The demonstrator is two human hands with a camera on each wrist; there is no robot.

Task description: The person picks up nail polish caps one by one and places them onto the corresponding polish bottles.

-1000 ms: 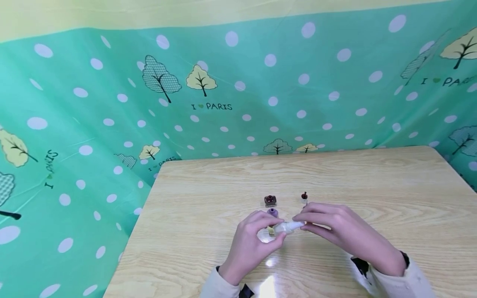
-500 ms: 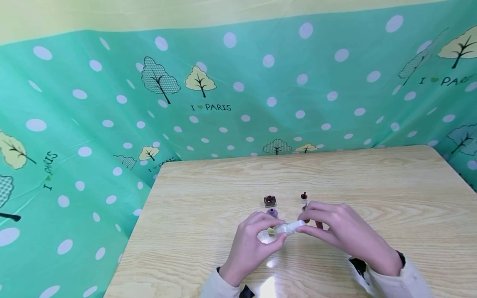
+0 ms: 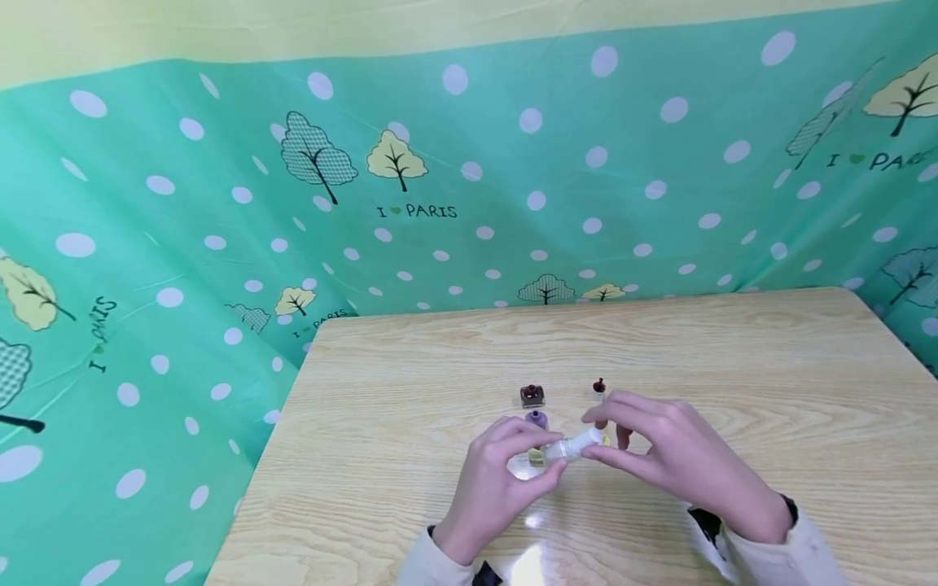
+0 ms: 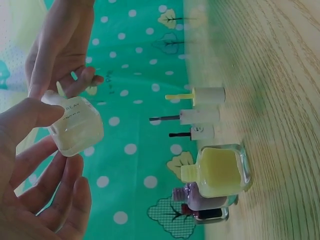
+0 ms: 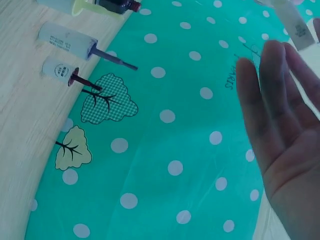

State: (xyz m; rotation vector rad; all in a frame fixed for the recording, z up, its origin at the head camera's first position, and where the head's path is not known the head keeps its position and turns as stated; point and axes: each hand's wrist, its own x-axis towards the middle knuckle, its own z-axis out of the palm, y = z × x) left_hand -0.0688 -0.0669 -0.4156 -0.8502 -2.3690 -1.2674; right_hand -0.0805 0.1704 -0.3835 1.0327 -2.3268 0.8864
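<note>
My left hand (image 3: 493,474) holds a nail polish bottle (image 4: 77,127) with pale, whitish contents between thumb and fingers, above the table. The bottle lies tilted, its white cap (image 3: 587,439) pointing right. At that cap is my right hand (image 3: 677,448), thumb against it and index finger raised off it; the other fingers are loosely bent. Below stand uncapped polish bottles: a yellow one (image 4: 220,171), a purple one (image 4: 192,196) and a dark red one (image 3: 532,396). In the head view my left hand partly hides the yellow and purple bottles.
Brush caps stand on the table with brushes upward: one with a yellow brush (image 4: 209,95), one purple (image 5: 67,41), one dark red (image 5: 61,70). A green dotted curtain (image 3: 469,163) hangs behind the wooden table (image 3: 410,366).
My right index finger has lifted away from the white cap, and more of the cap shows. The bottle's capped end tilts up slightly. My left hand has stayed nearly still.
</note>
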